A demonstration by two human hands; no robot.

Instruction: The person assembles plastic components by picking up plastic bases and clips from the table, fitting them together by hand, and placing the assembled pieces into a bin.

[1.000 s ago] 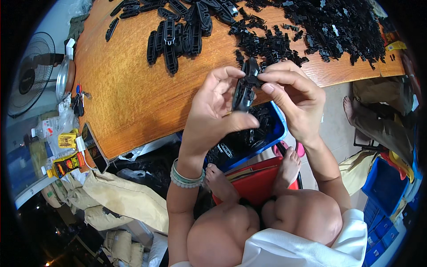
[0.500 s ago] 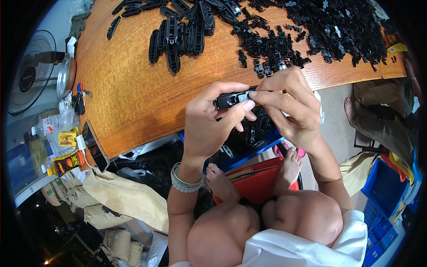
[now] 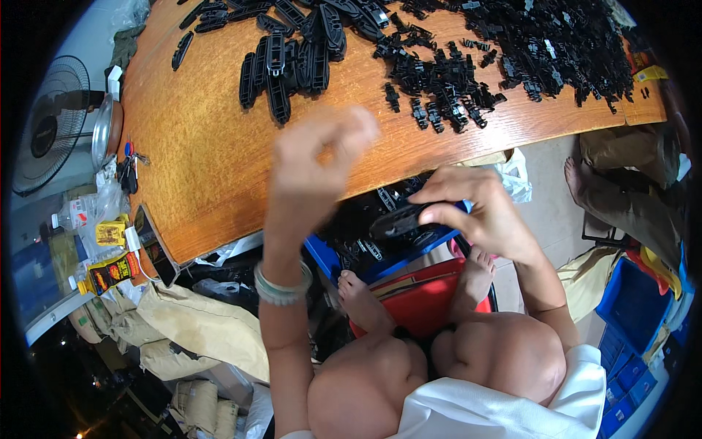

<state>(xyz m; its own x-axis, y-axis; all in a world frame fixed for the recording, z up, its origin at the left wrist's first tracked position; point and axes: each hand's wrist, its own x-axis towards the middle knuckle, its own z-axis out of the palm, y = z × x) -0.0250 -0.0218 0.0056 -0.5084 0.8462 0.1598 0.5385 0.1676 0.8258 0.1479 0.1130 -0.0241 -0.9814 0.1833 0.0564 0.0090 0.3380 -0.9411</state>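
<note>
My right hand (image 3: 472,207) pinches a long black plastic part (image 3: 401,219) between thumb and fingers. The part hangs over a blue bin (image 3: 444,237) of similar black pieces, and its outline is slightly blurred. Over the table's near half, my left hand (image 3: 322,150) is smeared by motion, so its fingers do not show clearly. It is nearest to a heap of long black slotted housings (image 3: 316,62) on the wooden table (image 3: 197,168). To the right of that heap lie many small black clips (image 3: 433,115).
A bigger mound of small black parts (image 3: 556,51) covers the table's far right. A fan (image 3: 55,124) stands at the left, near keys (image 3: 129,164). Below me is a red stool or box (image 3: 395,301) between my feet. Another person's leg (image 3: 621,205) is at the right.
My hands have parted. The left has let go of the black part and moved up and left over the table; the right has lowered it toward the bin.
</note>
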